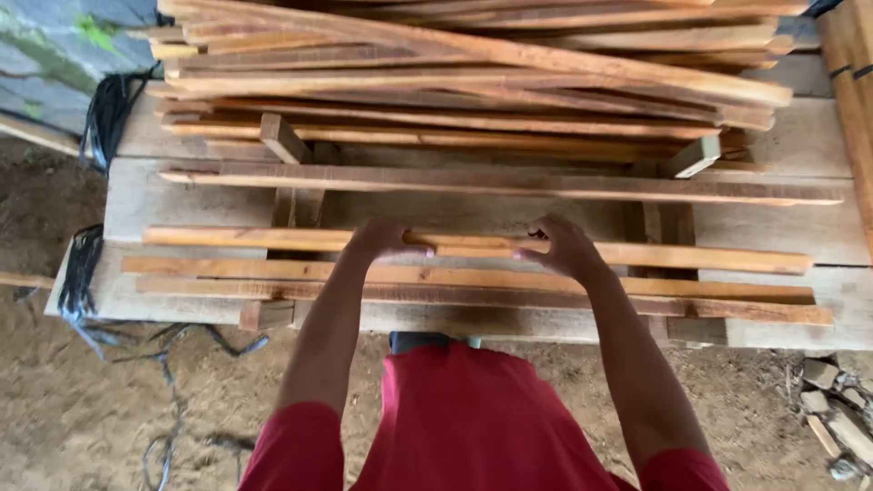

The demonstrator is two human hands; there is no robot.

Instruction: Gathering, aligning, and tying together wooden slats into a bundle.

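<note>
Now both hands are on the same long wooden slat [637, 255], which lies crosswise on the surface [791, 227], third from the near edge: the left hand [386, 239] curls its fingers over the top of it, and the right hand [564, 245] clamps it just beside, fingers closed round the wood. By my read, the laying-out is well under way but far from finished. Two more slats [455, 275] lie flat and parallel nearer the person, one touching the next, so that makes three in the near row, and a fourth single slat [509, 185] lies apart farther back. Two short upright blocks [284, 138] poke up at left and right. Beyond them sits the big loose stack of slats [473, 73], too many and too overlapped to count. Black strapping [107, 114] dangles off the left end, and rubble [832, 409] lies on the dirt floor [91, 409] at right.
</note>
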